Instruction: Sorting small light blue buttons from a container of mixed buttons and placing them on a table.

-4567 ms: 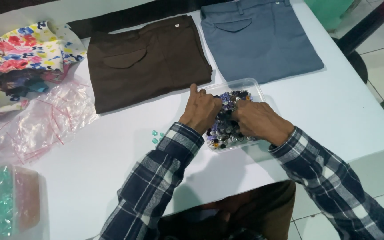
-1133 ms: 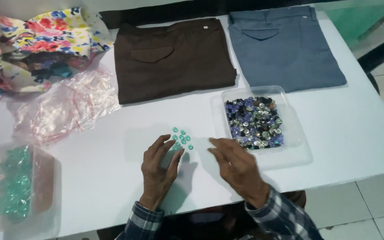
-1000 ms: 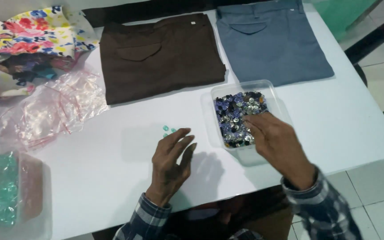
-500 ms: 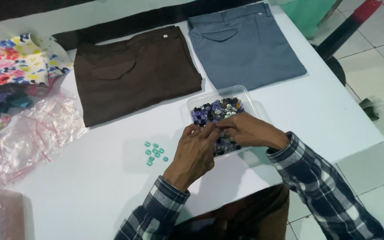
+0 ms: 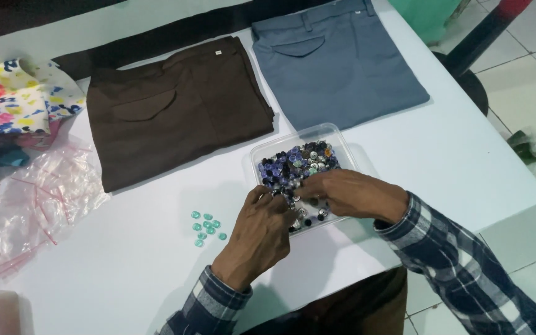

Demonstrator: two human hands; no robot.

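Fingers (image 5: 280, 197) of both hands met over the near edge of the clear tray (image 5: 262, 155) of mixed buttons (image 5: 299, 162), bent and picking; any button pinched was hidden. Left hand (image 5: 259, 232) lay nearer the teal buttons (image 5: 206, 227) on the worktop (image 5: 125, 267), just to its left; right hand (image 5: 352, 193) covered the tray.

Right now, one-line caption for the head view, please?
Both hands, left hand and right hand, pick through mixed buttons in a clear tray, beside small teal buttons on a white table.
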